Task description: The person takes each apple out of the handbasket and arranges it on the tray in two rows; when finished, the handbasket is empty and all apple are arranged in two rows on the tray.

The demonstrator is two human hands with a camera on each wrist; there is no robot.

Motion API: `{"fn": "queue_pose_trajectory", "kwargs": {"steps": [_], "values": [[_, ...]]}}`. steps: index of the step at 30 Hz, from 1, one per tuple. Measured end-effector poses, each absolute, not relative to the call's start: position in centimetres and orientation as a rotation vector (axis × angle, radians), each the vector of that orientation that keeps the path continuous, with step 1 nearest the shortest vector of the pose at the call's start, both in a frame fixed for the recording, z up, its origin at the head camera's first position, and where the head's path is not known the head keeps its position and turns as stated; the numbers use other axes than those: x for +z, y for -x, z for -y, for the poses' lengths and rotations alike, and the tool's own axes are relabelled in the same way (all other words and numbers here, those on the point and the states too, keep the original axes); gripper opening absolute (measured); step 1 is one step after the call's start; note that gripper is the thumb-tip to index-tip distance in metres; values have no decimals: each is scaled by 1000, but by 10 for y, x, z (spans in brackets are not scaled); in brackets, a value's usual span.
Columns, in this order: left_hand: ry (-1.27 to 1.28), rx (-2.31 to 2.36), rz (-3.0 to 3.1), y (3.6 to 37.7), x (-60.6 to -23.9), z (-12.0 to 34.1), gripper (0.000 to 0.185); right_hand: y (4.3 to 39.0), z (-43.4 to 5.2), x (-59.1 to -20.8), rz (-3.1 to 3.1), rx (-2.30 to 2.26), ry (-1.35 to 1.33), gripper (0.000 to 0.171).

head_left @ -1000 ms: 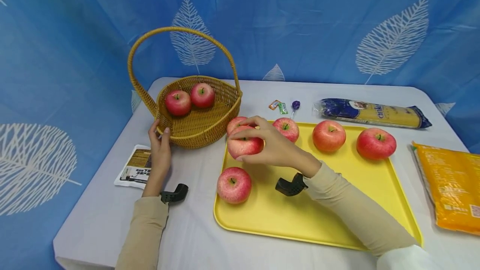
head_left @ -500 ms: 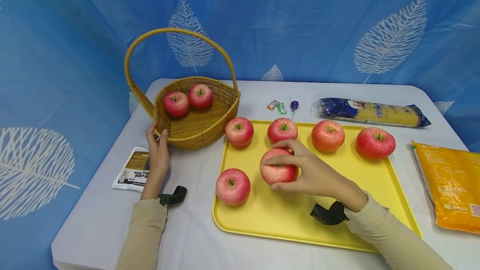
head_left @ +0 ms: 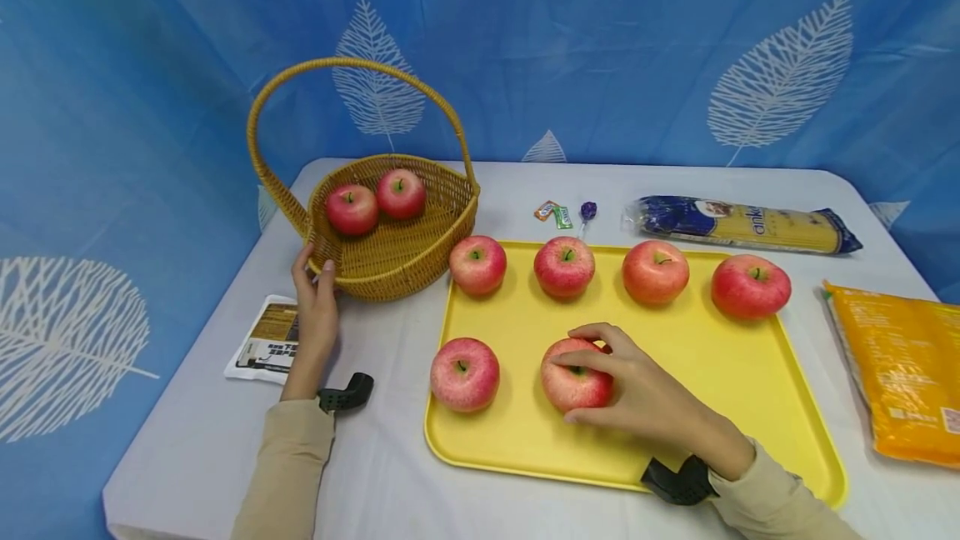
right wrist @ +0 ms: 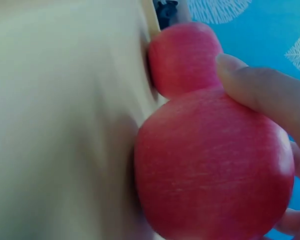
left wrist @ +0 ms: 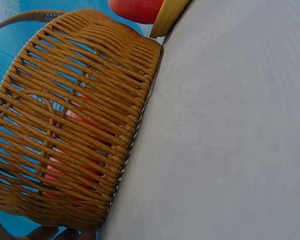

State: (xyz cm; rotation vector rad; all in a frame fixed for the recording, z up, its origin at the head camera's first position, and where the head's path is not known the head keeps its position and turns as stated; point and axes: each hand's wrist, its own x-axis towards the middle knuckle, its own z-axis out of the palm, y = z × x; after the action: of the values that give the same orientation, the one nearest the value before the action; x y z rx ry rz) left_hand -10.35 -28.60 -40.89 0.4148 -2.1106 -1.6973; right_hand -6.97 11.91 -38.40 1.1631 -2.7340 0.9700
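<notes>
So the white table [head_left: 525,182] is taking up most of the head view, with the big yellow tray [head_left: 720,373] sitting on it across the lower middle and right of the frame. Over at the upper left, the wicker basket [head_left: 408,252] is standing upright with two apples [head_left: 375,200] lying inside it, touching each other.

The right hand [head_left: 637,386] is curling its fingers over an apple [head_left: 573,382] that's resting on the tray in the front row, near the lower middle of the frame; fingertips are lying across the top by the stem and the thumb is pressing the near side. In the right wrist view that same apple is filling the lower right, with a finger wrapping over it. Just left of it, another apple [head_left: 465,373] is sitting near the tray's front left corner, close but apart.

The left hand [head_left: 318,307] is reaching up at the left of the frame, fingers loosely curling around the basket's near rim, thumb resting on it.

Four more apples [head_left: 611,269] are lining the tray's back edge. Further right, a spaghetti pack [head_left: 742,227] and an orange bag [head_left: 900,365] are lying on the table, and a small printed packet [head_left: 266,340] is sitting beside the left wrist.
</notes>
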Motion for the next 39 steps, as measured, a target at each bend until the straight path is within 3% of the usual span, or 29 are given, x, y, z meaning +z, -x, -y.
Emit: {"fn": "queue_pose_trajectory", "kwargs": {"steps": [13,23,39], "values": [[-408,-1664,2136,102,-408,285,50,65,-117,-390,2666,914,-1164,57],[-421,-1665,2134,103,-408,286,50,64,-118,-390,2787,898,-1115,84],[-418,-1684,2128,102,-405,285,50,63,-123,-389,2782,888,-1163,85]]}}
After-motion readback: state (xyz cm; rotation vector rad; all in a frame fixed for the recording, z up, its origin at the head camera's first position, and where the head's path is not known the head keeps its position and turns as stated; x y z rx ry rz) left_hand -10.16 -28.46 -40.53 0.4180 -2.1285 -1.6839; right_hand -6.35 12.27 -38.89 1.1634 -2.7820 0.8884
